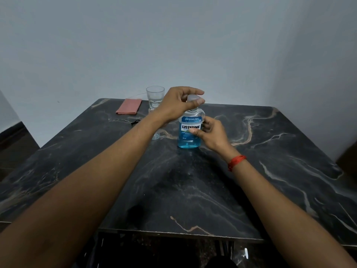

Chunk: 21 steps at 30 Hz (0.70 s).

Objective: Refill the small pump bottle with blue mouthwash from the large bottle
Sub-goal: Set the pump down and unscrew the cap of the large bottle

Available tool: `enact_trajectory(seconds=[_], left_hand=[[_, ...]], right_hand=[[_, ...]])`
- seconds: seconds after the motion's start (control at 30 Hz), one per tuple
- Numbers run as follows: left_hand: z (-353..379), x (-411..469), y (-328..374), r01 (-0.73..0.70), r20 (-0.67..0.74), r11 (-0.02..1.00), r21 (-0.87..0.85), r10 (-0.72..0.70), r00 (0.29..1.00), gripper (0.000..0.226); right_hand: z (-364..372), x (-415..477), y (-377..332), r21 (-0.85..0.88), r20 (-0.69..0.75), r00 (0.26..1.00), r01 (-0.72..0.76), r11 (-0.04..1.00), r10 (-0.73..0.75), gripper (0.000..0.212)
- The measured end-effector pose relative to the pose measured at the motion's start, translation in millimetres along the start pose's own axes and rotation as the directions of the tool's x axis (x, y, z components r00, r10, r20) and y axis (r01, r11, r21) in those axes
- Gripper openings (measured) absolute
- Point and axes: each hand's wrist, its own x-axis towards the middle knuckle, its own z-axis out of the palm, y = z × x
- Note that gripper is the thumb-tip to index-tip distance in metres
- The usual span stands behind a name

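The large bottle [189, 139] of blue mouthwash stands upright near the middle of the dark marble table [193, 180]. My left hand [176, 105] reaches over it, and its fingers and thumb grip the clear cap [193, 98] on top. My right hand [211, 135] holds the bottle's body from the right, thumb across the label. Behind my left wrist only the clear base of a small bottle [156, 135] shows; the rest of it is hidden.
An empty drinking glass [155, 98] stands at the table's far edge, with a folded pink cloth [129, 106] to its left. A small dark object [135, 121] lies near them. A pale wall rises right behind the table.
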Motion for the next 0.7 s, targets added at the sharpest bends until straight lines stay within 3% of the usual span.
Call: enact_trajectory(seconds=[0.1,0.23,0.5,0.7], left_hand=[[5.5,-0.4,-2.8,-0.008,-0.129,0.999,0.037,0.013,0.992,0.044],[9.2,-2.8,-7.3,0.019,-0.154,0.998,0.057,-0.010,0.988,0.053],[-0.1,-11.8,-8.8,0.037,-0.103,0.999,-0.009,-0.037,0.994,0.037],[-3.1,-7.9,1.2,-0.016,-0.189,0.999,-0.028,0.011,0.982,0.030]], right_hand=[[1.1,-0.7,-1.8,-0.025,-0.017,1.000,0.002,1.000,-0.003,0.036],[0.5,-2.0,-5.6,-0.051,-0.019,1.000,0.000,0.999,-0.001,0.033],[0.0,-3.9,-11.3,-0.106,-0.039,0.999,-0.006,0.994,0.002,0.040],[-1.6,-4.7,-14.2,-0.113,-0.032,0.999,-0.036,0.993,0.033,0.043]])
